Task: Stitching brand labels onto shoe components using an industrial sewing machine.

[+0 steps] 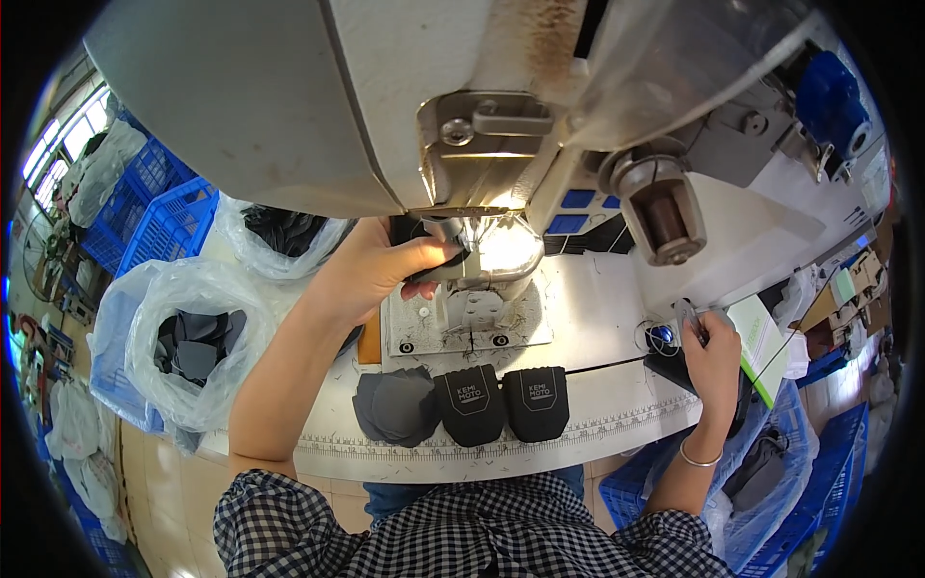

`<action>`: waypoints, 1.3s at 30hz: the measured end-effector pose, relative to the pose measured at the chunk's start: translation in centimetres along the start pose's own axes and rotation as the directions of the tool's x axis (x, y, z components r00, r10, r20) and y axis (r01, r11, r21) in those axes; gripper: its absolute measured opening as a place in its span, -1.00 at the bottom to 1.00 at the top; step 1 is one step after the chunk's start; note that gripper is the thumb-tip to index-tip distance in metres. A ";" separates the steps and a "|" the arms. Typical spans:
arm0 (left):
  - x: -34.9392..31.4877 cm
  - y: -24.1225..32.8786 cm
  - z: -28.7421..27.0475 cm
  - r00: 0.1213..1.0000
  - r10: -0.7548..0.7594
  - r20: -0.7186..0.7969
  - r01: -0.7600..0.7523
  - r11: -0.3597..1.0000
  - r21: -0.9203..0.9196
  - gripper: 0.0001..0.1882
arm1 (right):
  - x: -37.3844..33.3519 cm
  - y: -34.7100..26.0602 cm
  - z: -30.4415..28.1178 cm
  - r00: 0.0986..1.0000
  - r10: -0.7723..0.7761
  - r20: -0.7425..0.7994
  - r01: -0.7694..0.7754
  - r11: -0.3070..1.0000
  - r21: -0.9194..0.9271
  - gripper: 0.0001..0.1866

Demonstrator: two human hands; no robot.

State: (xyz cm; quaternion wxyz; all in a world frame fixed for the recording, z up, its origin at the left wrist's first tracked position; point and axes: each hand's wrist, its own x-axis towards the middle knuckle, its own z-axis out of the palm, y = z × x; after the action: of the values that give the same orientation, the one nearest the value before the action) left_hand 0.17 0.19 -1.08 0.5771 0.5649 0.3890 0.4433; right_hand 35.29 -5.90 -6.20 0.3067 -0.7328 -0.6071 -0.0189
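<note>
My left hand [371, 265] is closed on a dark fabric piece [445, 264], pinching it by the lit needle area of the sewing machine [482, 183]. The machine head hides part of that piece. Toward the right end of the table my right hand [711, 352] has its fingers curled round a small silver tool [686, 316], whose kind I cannot make out. In front of the machine's metal plate [405, 328] lie a pile of dark grey fabric pieces [396, 407] and two black rounded pieces with pale print, one in the middle [469, 405] and another to its right [537, 404].
At the left stand a plastic-lined bag of dark pieces [198, 342] and, behind it, a bag with black pieces [284, 231]. Blue crates [169, 226] lie farther left. A lined blue basket [641, 482] sits low at the right. A ruler strip [597, 432] follows the table's front edge.
</note>
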 end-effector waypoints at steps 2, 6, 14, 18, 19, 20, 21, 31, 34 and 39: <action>0.1 -0.2 -0.1 1.000 0.023 0.020 -0.023 1.000 -0.005 -0.86 | 0.0 0.0 0.1 1.000 -0.006 -0.003 0.006 1.000 0.001 -0.79; -0.1 -0.3 -0.2 0.996 0.074 0.055 -0.072 0.997 -0.029 -0.90 | -0.2 0.1 0.3 0.997 -0.045 -0.068 0.045 0.999 0.001 -0.79; -0.1 -0.2 -0.2 0.998 0.054 0.038 -0.054 0.998 -0.017 -0.88 | -2.1 -0.6 1.3 0.898 0.013 -0.441 0.105 0.965 0.242 -0.74; 0.0 0.7 0.7 0.999 0.012 -0.053 -0.013 1.000 -0.016 -0.86 | -2.4 -1.4 1.7 0.900 -0.032 -0.435 0.206 0.910 0.359 -0.72; 0.1 0.7 0.6 0.999 0.012 -0.052 -0.013 1.000 -0.016 -0.86 | -2.5 -1.4 1.8 0.900 -0.032 -0.436 0.206 0.910 0.359 -0.72; 0.2 0.7 0.3 0.999 0.019 -0.028 -0.019 1.000 -0.004 -0.88 | -2.6 -1.5 1.9 0.907 -0.044 -0.418 0.215 0.904 0.370 -0.73; 0.3 0.8 0.2 1.000 0.026 -0.004 -0.026 1.000 0.007 -0.89 | -2.6 -1.6 2.0 0.915 -0.057 -0.400 0.223 0.897 0.381 -0.73; 1.0 0.5 -0.5 0.999 0.051 -0.018 -0.050 0.998 0.042 -0.87 | -3.0 -2.4 2.5 0.941 -0.073 -0.331 0.209 0.895 0.395 -0.73; 0.9 0.4 -0.7 0.998 0.060 -0.002 -0.060 0.998 0.012 -0.87 | -3.0 -2.4 2.7 0.947 -0.076 -0.311 0.206 0.887 0.414 -0.73; 0.8 0.9 -0.2 0.999 0.033 0.014 -0.033 0.999 0.027 -0.87 | -3.1 -2.2 2.9 0.956 -0.058 -0.287 0.190 0.870 0.456 -0.74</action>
State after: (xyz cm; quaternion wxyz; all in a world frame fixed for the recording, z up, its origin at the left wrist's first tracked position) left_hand 0.12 1.01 -0.18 0.5646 0.5818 0.3817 0.4438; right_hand 31.52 -7.10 -8.86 0.5544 -0.5843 -0.5925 0.0143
